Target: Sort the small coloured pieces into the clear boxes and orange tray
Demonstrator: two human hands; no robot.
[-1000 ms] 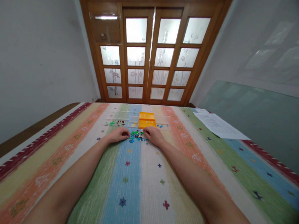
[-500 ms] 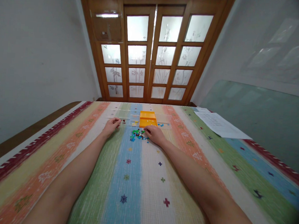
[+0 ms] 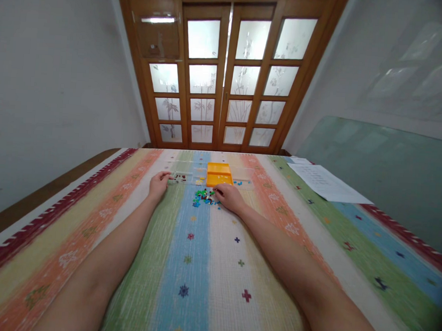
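Observation:
My left hand (image 3: pixel 159 183) is at the left end of a clear plastic box (image 3: pixel 188 178) with dark brown pieces (image 3: pixel 180 177) in it. Its fingertips are pinched together, and what is between them, if anything, is too small to see. My right hand (image 3: pixel 228 197) rests at the right side of a loose heap of tiny green, blue and dark pieces (image 3: pixel 201 196) on the cloth. Those fingers are drawn together too, their tips partly hidden. Just behind this hand is an open orange box (image 3: pixel 221 168) with a few pale bits inside.
Yellow pieces (image 3: pixel 200 180) lie left of the orange box, and blue pieces (image 3: pixel 238 183) in a clear tray (image 3: pixel 246 185) on its right. Printed sheets (image 3: pixel 326 183) lie on the striped tablecloth (image 3: pixel 182 315) at right. Wooden glazed doors (image 3: pixel 226 76) stand beyond.
My left hand has shifted left and slightly away from me, uncovering more of the brown pieces. My right hand has stayed by the heap. The view has tilted slightly.

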